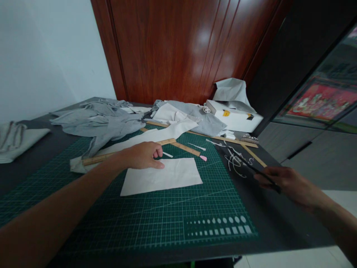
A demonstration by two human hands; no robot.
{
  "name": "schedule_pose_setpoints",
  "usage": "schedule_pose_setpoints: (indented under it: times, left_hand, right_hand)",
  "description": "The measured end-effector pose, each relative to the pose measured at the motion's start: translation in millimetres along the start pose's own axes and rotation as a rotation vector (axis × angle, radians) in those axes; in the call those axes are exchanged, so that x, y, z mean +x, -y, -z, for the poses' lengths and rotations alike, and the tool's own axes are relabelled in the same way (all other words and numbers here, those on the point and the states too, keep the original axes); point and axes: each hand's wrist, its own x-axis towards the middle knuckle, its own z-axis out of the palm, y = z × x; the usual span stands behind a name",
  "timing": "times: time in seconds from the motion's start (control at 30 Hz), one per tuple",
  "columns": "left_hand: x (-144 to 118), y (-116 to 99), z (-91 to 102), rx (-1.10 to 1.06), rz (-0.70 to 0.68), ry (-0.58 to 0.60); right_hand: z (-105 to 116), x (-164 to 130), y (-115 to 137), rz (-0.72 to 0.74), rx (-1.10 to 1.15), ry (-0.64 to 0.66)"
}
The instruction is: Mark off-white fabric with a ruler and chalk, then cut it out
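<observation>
Pressing the white cloth piece point(161, 176) flat with fingers of the left hand point(143, 155), the right hand point(290, 186) at 3 o'clock holds a dark thin tool point(260, 173); no cut or mark shows yet.

The cutting mat point(139, 219) was dark green with a pale grid and white shapes. A white cloth piece point(164, 176) lay on it. The chalk point(203, 158) was pink, the heaped fabric point(95, 121) grey, the door point(178, 48) reddish-brown.

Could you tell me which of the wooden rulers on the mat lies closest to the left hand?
The ruler running under the left hand, beside the white fabric piece. The other rulers lie farther back, towards the grey cloth.
</observation>
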Motion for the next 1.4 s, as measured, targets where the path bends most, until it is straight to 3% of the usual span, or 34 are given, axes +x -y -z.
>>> schedule_pose_setpoints:
  times: [0.13,0.2,0.33,0.47,0.57,0.77,1.07,1.27,1.4]
  left_hand:
    - [5.3,-14.3,-0.5,0.035,-0.01,-0.031]
    - [12.1,-30.2,-3.4,0.073,-0.017,-0.051]
    - [27.5,-67.2,-15.1,0.193,-0.017,-0.027]
    - [39.6,-88.6,-22.9,0.299,0.026,0.041]
    - [47.6,-92.5,-22.1,0.324,0.058,0.138]
    - [57.1,-95.8,-18.3,0.317,0.064,0.291]
    - [64.5,-82.9,-2.2,0.196,-0.005,0.425]
    - [53.4,-63.0,25.6,0.116,0.03,0.392]
    - [32.9,-51.9,30.2,0.177,0.107,0.353]
  right_hand:
    - [0.2,-22.5,11.4,-0.033,0.264,-0.061]
    - [-11.6,-38.8,17.1,-0.091,0.5,0.002]
    - [-59.0,-71.9,19.4,-0.018,0.75,0.258]
    - [-107.7,-91.0,14.0,0.01,0.855,0.347]
    - [-126.8,-95.7,10.6,-0.008,0.95,0.408]
    - [-131.8,-97.3,8.9,-0.026,0.944,0.308]
    - [-130.5,-95.3,11.0,-0.091,0.899,0.318]
    - [-129.9,-96.3,10.4,-0.085,0.902,0.308]
    - [-128.4,-96.5,10.3,-0.076,0.897,0.294]
